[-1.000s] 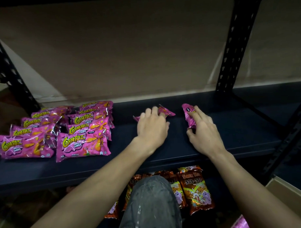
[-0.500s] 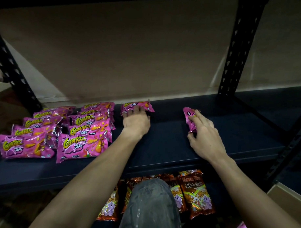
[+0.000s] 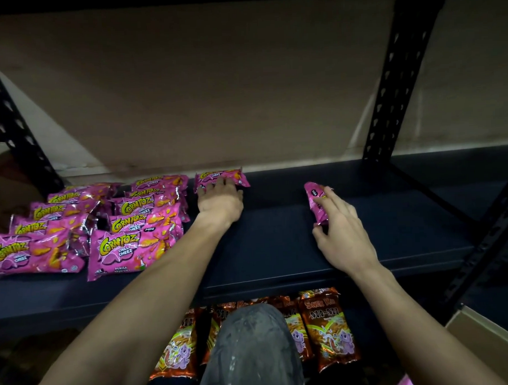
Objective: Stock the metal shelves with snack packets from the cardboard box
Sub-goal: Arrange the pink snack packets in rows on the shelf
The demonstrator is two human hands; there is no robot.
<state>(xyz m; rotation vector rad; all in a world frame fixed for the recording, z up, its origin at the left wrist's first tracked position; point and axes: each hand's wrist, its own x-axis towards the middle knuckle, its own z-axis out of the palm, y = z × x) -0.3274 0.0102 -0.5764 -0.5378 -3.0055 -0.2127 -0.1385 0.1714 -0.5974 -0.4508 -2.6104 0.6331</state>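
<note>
Dim storage bay: beige back panel (image 3: 186,94) behind dark metal shelf (image 3: 277,243), black perforated upright (image 3: 393,81) at 1 o'clock.

Left grip (image 3: 220,203): fingers apart and fairly straight, laid on pink packet (image 3: 217,177) near shelf's back edge at 12 o'clock, just beside stocked rows (image 3: 125,248) at 9 o'clock. Right grip (image 3: 342,235): clamped on second pink packet (image 3: 315,201), pinched on edge between thumb and fingertips at 2 o'clock, well apart from the rows. Cardboard box (image 3: 488,336) at 4 o'clock, only a corner in view.

Risks, as a judgement:
- Slick film on smooth painted steel: too hard a push, and likely to skate past the line or ride up over neighbours.
- Air-puffed pillow shape: apt to tip or roll once released, more so if set down on edge.
- Thin side pinch on the right: may twist loose in transit.
- Rows overlapped like shingles: easily fanned out of line by a brush from the left forearm.

Materials: glossy metallised film, crinkled, crimped ends, soft and squashy. Matte dark shelf with folded front lip. Slotted steel upright. Dull brown card. Orange foil packets (image 3: 326,328) on lower shelf at 6 o'clock, partly hidden behind grey, paint-flecked knee (image 3: 252,350).
</note>
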